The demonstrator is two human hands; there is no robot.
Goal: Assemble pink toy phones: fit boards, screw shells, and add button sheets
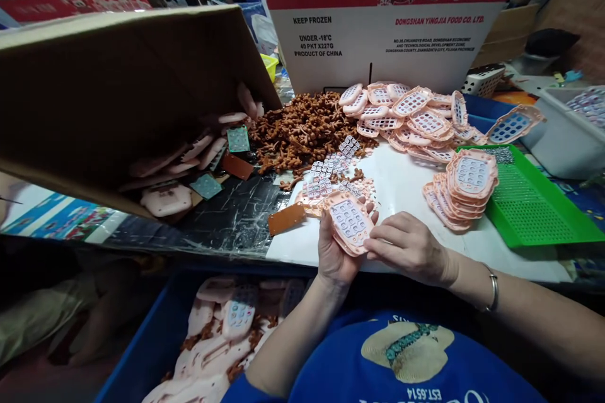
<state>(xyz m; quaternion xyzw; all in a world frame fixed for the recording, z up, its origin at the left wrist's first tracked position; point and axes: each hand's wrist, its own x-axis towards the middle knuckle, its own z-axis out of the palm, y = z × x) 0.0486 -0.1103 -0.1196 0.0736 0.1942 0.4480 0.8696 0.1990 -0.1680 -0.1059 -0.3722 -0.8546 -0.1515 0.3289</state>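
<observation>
the pink shell [353,227], with pale keys [347,214] on its face, is at the centre of the frame, above the white sheet [406,186] near the counter's [227,227] front edge. the left hand [334,258] cradles it, fingers curled round its sides. the right hand [418,245] has its fingers gathered at the lower right rim; whether they pinch or merely touch cannot be told. it looks like light, stiff, thin plastic, probably smooth, its rim tabs likely the fragile part; the side edges seem the best hold.

at lower left, a blue bin [142,334] holds pink casings [203,352] mixed with brown pieces [207,330]. at upper left, a tipped cardboard box [118,88] has more casings in its mouth. at right, a green tray [543,208] carries small shiny bits [501,154] at its upper end; a pale tub [562,132] holds patterned pieces [590,104].
</observation>
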